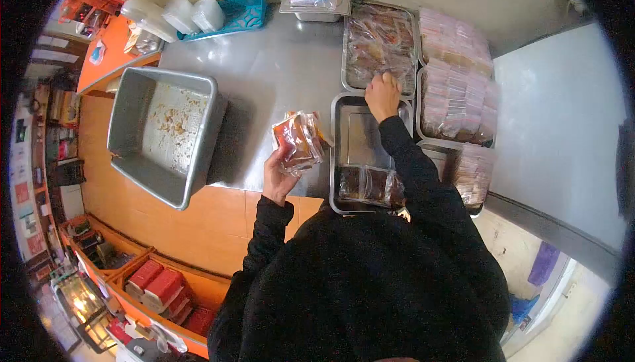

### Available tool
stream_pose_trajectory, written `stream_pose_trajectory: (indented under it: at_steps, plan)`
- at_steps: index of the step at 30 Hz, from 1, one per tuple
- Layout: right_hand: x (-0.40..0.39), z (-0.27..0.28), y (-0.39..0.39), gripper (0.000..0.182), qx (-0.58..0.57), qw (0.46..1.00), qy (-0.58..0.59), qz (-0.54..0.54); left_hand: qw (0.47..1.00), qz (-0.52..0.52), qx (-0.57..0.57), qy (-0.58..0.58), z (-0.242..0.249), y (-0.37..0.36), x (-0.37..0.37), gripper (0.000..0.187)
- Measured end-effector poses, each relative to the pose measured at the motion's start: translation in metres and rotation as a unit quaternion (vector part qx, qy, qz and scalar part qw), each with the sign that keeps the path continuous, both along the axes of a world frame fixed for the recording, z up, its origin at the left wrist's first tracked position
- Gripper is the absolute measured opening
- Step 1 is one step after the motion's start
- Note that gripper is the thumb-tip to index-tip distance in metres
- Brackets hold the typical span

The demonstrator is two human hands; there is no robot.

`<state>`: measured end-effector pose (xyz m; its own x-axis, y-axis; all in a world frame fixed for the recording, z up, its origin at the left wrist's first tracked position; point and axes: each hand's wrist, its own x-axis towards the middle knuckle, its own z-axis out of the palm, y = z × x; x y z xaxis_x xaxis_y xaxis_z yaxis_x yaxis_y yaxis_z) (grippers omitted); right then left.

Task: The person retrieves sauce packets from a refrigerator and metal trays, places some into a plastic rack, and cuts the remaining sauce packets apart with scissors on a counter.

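Filled packets (301, 142) are clasped in the half-closed left hand (278, 175); the right hand (383, 97) is held curled (whether on anything cannot be told) at a packet-lined tray (346, 51).

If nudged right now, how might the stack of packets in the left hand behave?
The stack of packets would probably flex, its clear film being creased. Glossy surfaces suggest slipping, and uneven, overlapping edges suggest it may fan apart.

Commercial kitchen: steel worktop (284, 57), trays (358, 134) of sachets (378, 36)
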<state>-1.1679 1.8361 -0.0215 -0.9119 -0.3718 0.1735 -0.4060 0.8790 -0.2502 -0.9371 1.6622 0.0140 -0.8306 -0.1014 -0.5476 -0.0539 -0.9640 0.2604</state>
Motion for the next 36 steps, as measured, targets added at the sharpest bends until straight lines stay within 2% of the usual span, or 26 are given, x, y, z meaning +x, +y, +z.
stream_pose_trajectory:
  at_steps: [2,5,7,8,10,11,13,14,16,17,19,20,21,23,24,26,27,29,30,32,33,35,36]
  plan:
    - [0.002,0.005,-0.003,0.022,0.037,0.998,-0.044,-0.007,0.998,-0.048,-0.031,0.015,-0.004,-0.008,0.001,0.034]
    - [0.001,-0.012,-0.002,0.021,0.027,0.999,0.009,-0.033,0.999,-0.037,-0.018,0.014,-0.01,-0.01,0.001,0.034]
    - [-0.003,-0.016,-0.003,0.028,0.112,0.987,-0.103,-0.05,0.999,-0.031,-0.017,0.013,-0.011,-0.009,-0.001,0.034]
    - [-0.004,-0.018,-0.003,0.028,0.111,0.987,-0.101,-0.05,1.0,-0.022,-0.017,0.014,-0.012,-0.011,-0.005,0.034]
    - [-0.001,-0.026,-0.003,0.043,0.029,0.999,0.018,-0.036,1.0,-0.022,-0.014,0.002,-0.02,-0.014,-0.006,0.034]
    - [-0.002,-0.033,-0.003,0.043,0.028,0.999,0.018,-0.037,1.0,-0.024,-0.01,-0.011,-0.019,-0.015,-0.007,0.034]
    - [-0.009,-0.047,-0.006,0.061,0.014,0.979,0.199,-0.045,1.0,-0.028,0.004,0.008,-0.018,-0.015,-0.01,0.035]
    - [-0.017,-0.046,-0.009,0.061,0.014,0.979,0.199,-0.044,0.999,-0.031,0.012,0.007,-0.012,-0.015,-0.013,0.031]
    - [-0.029,-0.034,-0.016,0.071,0.002,0.996,0.045,-0.079,0.999,-0.036,0.021,0.001,-0.008,-0.014,-0.013,0.026]
    - [-0.031,-0.03,-0.018,0.071,0.002,0.996,0.042,-0.081,0.999,-0.045,0.018,0.005,-0.007,-0.015,-0.013,0.026]
    - [-0.035,-0.019,-0.02,0.081,-0.015,0.989,-0.104,-0.101,0.998,-0.056,0.016,0.011,-0.005,-0.014,-0.017,0.027]
    - [-0.033,-0.016,-0.022,0.071,-0.028,0.989,-0.077,-0.122,0.999,-0.047,0.011,0.003,-0.003,-0.011,-0.021,0.027]
    - [-0.034,-0.018,-0.021,0.071,-0.026,0.989,-0.078,-0.124,0.999,-0.038,0.007,-0.007,-0.002,-0.008,-0.023,0.027]
    - [-0.04,-0.022,-0.019,0.048,-0.084,0.953,-0.249,-0.152,0.999,-0.054,-0.007,-0.006,-0.011,-0.004,-0.026,0.028]
    - [-0.046,-0.034,-0.018,0.048,-0.084,0.953,-0.248,-0.154,0.997,-0.068,-0.023,-0.001,-0.017,-0.003,-0.029,0.03]
    - [-0.05,-0.052,-0.018,0.022,-0.099,0.963,-0.203,-0.15,0.997,-0.073,-0.013,-0.002,-0.028,-0.001,-0.035,0.03]
    - [-0.051,-0.058,-0.017,0.022,-0.099,0.963,-0.202,-0.15,0.997,-0.076,-0.004,-0.003,-0.03,0.0,-0.039,0.03]
    - [-0.051,-0.069,-0.017,0.017,-0.086,0.989,-0.05,-0.109,0.998,-0.07,-0.007,0.001,-0.029,0.008,-0.045,0.03]
    - [-0.056,-0.07,-0.013,0.017,-0.086,0.989,-0.05,-0.11,0.997,-0.082,-0.004,0.004,-0.027,0.01,-0.048,0.028]
    - [-0.069,-0.069,0.002,0.018,-0.183,0.95,-0.247,0.055,0.996,-0.089,-0.017,0.008,-0.026,0.015,-0.053,0.028]
    - [-0.067,-0.059,0.008,0.018,-0.183,0.95,-0.248,0.056,0.996,-0.088,-0.018,0.007,-0.028,0.016,-0.055,0.028]
    - [-0.065,-0.041,0.021,0.021,-0.085,0.93,-0.347,0.083,0.995,-0.104,-0.008,0.007,-0.028,0.021,-0.06,0.029]
    - [-0.055,-0.044,0.022,0.021,-0.168,0.931,-0.32,0.059,0.995,-0.093,-0.032,0.018,-0.023,0.025,-0.062,0.03]
